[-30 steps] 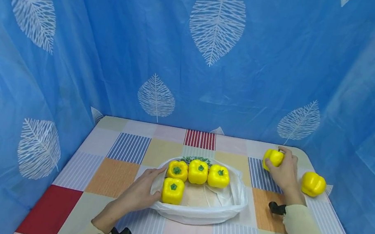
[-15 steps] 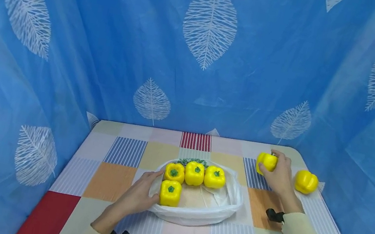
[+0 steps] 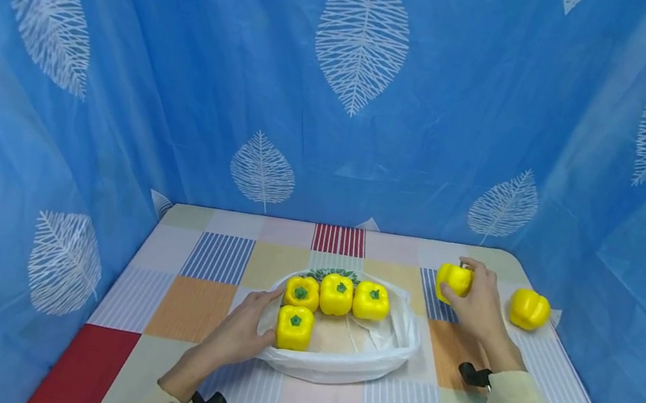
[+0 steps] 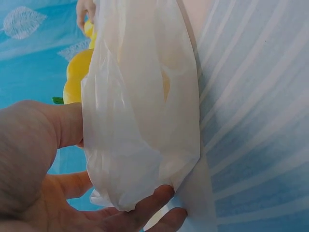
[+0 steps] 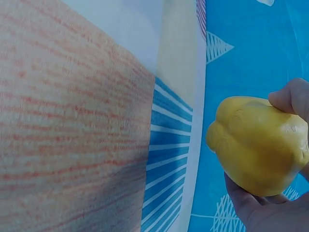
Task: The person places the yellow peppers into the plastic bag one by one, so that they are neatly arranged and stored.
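Observation:
A white plastic bag (image 3: 326,368), its mouth rolled wide, lies mid-table with several yellow bell peppers (image 3: 336,295) inside, at its left and back. At the bag's left rim is my left hand (image 3: 242,331); in the left wrist view the thumb (image 4: 67,123) lies over the edge and the fingers (image 4: 154,205) curl round the outside. Off to the right, my right hand (image 3: 481,305) grips another yellow bell pepper (image 3: 453,282) by its sides. The right wrist view shows that bell pepper (image 5: 258,145) between thumb and fingers, raised over the cloth.
One more yellow bell pepper (image 3: 529,310) lies near the table's right edge, beyond my right wrist. A patchwork tablecloth (image 3: 194,308) covers the table. Blue curtains (image 3: 343,162) with white leaf prints hang behind and on both sides.
My right hand has moved a little left toward the bag, carrying the bell pepper. The left hand stays at the bag's rim. The head view has shifted slightly.

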Available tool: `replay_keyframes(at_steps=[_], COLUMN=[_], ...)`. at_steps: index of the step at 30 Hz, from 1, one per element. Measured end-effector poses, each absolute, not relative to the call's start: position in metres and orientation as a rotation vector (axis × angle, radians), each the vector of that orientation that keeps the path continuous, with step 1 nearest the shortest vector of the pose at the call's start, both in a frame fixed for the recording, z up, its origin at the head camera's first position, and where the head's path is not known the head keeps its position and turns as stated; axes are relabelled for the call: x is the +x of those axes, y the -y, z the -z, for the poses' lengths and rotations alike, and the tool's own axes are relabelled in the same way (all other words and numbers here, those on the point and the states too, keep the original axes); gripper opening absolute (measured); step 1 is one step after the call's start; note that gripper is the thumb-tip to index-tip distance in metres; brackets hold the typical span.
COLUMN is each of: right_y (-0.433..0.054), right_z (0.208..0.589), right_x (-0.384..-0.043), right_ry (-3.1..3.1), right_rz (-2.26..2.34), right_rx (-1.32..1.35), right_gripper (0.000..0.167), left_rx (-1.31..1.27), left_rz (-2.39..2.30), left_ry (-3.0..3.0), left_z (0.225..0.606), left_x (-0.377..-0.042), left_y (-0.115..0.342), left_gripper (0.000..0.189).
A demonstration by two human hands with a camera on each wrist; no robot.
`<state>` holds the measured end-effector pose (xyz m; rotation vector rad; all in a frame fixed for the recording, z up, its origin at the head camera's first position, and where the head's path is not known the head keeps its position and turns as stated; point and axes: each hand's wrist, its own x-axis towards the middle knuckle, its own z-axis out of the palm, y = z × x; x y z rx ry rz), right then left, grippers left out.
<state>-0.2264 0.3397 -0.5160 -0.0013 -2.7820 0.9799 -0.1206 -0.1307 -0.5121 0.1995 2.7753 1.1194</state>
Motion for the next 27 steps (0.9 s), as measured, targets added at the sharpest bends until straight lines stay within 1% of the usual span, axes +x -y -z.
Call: replay_keyframes(at_steps=[5,13,27], right_y=[-0.337,-0.327,-0.314], right_z=[0.515,0.504,0.502], right_x=[-0.226,-0.222,-0.216], right_ry=[2.787,2.711,2.781], right_rz=[-0.965,-0.960,-1.009], right_rx=[0.030,0.153,0.163], right_gripper=[0.081,0.076,0.078], left_rx=[0.214,0.215,0.171], left_rz=[-1.099,-1.087,-1.116], left_ry=[-2.787,-2.799,-2.787], left_z=[0.511,0.509,0.514], left_x=[-0.122,-0.125,-0.123], left_y=[0.131,0.132,0.130], left_gripper=[0.085,0.083,0.083])
